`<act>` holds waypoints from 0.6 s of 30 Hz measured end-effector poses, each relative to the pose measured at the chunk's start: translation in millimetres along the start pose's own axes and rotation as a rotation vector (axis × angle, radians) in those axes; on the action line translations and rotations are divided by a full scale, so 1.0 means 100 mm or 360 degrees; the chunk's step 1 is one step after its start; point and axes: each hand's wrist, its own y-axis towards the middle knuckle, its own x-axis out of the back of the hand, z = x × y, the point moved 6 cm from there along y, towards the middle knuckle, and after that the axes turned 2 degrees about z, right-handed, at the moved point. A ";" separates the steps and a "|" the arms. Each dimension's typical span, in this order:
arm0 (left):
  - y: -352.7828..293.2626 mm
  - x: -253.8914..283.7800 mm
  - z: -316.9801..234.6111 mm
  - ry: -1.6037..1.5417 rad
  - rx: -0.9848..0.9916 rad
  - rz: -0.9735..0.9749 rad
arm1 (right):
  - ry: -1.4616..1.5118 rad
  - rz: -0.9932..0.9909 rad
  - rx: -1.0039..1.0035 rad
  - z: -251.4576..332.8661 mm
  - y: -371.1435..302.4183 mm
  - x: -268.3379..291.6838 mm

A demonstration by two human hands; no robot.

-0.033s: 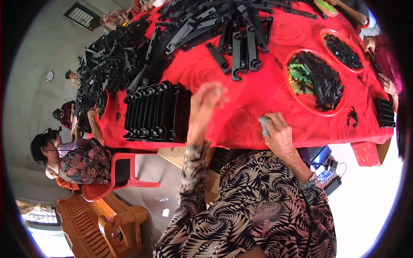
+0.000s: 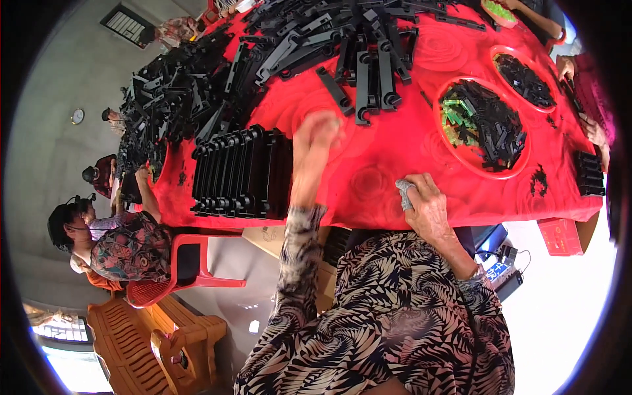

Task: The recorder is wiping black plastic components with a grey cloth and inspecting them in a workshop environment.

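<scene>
My left hand [image 2: 316,139], smeared by motion, is over the red-covered table [image 2: 375,155], just right of a neat row of black plastic pieces [image 2: 240,172] standing on edge. Whether its fingers hold anything is not clear. Near the table's front edge rests my right hand [image 2: 429,205], fingers curled in and a grey wrapping [image 2: 404,193] around one digit. No object shows in it, though the fingertips are partly hidden. Ahead of both hands lie loose long black plastic pieces [image 2: 366,85] with notched ends.
A red-rimmed basin [image 2: 442,139] holds small black and green parts. Beyond it stands a similar basin [image 2: 550,105]. A large heap of black pieces [image 2: 174,95] covers the table's far left. Left sits a person [image 2: 125,243] by a red chair [image 2: 191,263]; someone's hand [image 2: 592,128] is at right.
My left hand has shifted very slightly up and left and stays blurred. The right hand is in the same place on the table.
</scene>
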 end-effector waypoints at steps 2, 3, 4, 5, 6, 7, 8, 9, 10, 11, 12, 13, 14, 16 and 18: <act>0.59 0.17 0.27 0.0182 -0.0171 -0.0236 | 0.0061 0.0020 0.0036 0.07 0.03 0.02; 1.01 0.39 0.78 0.0298 -0.0169 -0.0340 | 0.0099 0.0059 0.0053 0.10 0.05 -0.01; 1.27 0.30 0.87 0.0395 -0.0171 -0.0377 | 0.0080 0.0026 0.0041 0.07 0.04 0.01; 1.37 0.24 1.01 0.0393 -0.0196 -0.0351 | 0.0066 0.0028 0.0055 0.07 0.02 0.00; 1.35 0.06 0.94 0.0880 -0.0079 -0.0433 | 0.0039 0.0021 0.0041 0.01 -0.01 0.01; 1.31 0.02 0.86 0.1377 0.0039 -0.0555 | 0.0029 -0.0003 0.0033 0.00 -0.03 0.02; 1.39 0.02 0.97 0.1361 0.0180 -0.0477 | 0.0048 0.0016 0.0031 -0.01 -0.04 0.00; 1.42 -0.03 0.97 0.1363 0.0161 -0.0467 | 0.0068 0.0038 0.0030 -0.01 -0.04 -0.01; 1.42 -0.04 0.99 0.1389 0.0188 -0.0503 | 0.0028 0.0059 0.0027 0.01 -0.04 0.00; 1.42 -0.05 1.01 0.1413 0.0219 -0.0541 | 0.0024 0.0050 0.0024 0.01 -0.04 0.00; 1.43 -0.06 1.02 0.1457 0.0223 -0.0592 | 0.0050 0.0051 0.0011 0.01 -0.04 -0.01; 1.43 -0.07 1.02 0.1456 0.0225 -0.0591 | 0.0079 0.0060 -0.0001 0.01 -0.05 -0.01; 1.43 -0.07 1.00 0.1538 0.0207 -0.0599 | 0.0079 0.0065 -0.0001 0.01 -0.05 -0.01; 1.45 -0.05 1.03 0.1618 0.0197 -0.0601 | 0.0050 0.0056 0.0011 0.03 -0.03 0.02; 1.46 0.01 1.07 0.1523 0.0089 -0.0690 | 0.0050 0.0062 -0.0012 0.02 -0.02 0.03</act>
